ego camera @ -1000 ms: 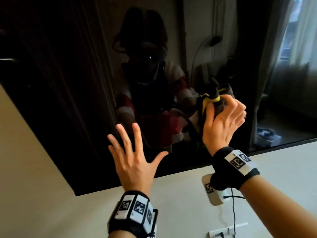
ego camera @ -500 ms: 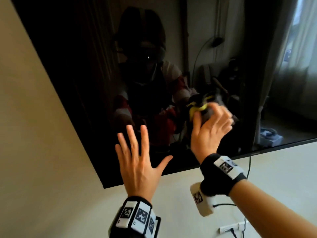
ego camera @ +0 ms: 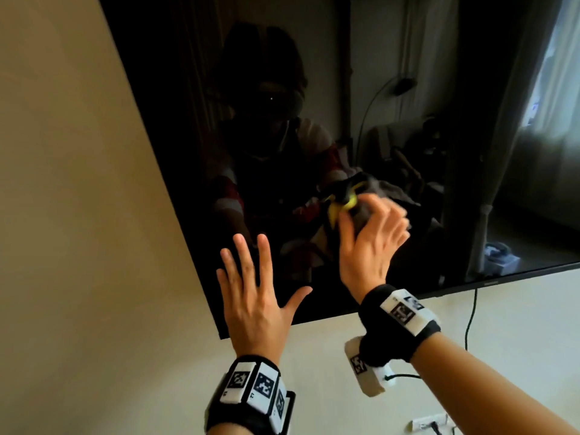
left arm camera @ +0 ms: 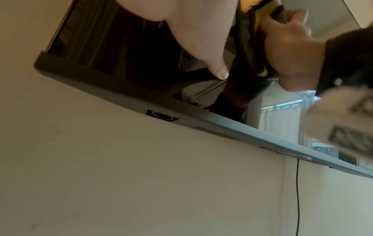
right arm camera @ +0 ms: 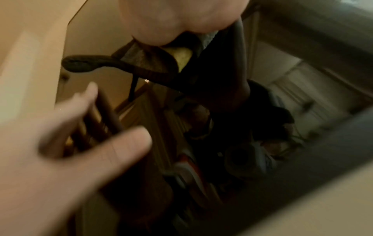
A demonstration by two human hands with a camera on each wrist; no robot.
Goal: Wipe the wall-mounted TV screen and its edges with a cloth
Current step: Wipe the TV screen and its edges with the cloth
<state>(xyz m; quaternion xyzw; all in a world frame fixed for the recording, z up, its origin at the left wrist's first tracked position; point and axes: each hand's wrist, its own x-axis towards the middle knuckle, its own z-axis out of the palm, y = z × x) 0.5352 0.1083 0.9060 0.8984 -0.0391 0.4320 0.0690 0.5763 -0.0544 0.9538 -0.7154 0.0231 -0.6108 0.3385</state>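
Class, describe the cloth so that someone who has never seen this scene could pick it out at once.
Find the big dark TV on the cream wall. Near its lower left part, the right hand presses a bunched cloth against the screen. The cloth is dark grey with a bright yellow edge; the left hand beside it is spread and holds nothing.

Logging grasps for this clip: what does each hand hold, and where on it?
The right hand grips the bunched cloth in its fingertips against the TV screen. The left hand holds nothing, fingers spread.
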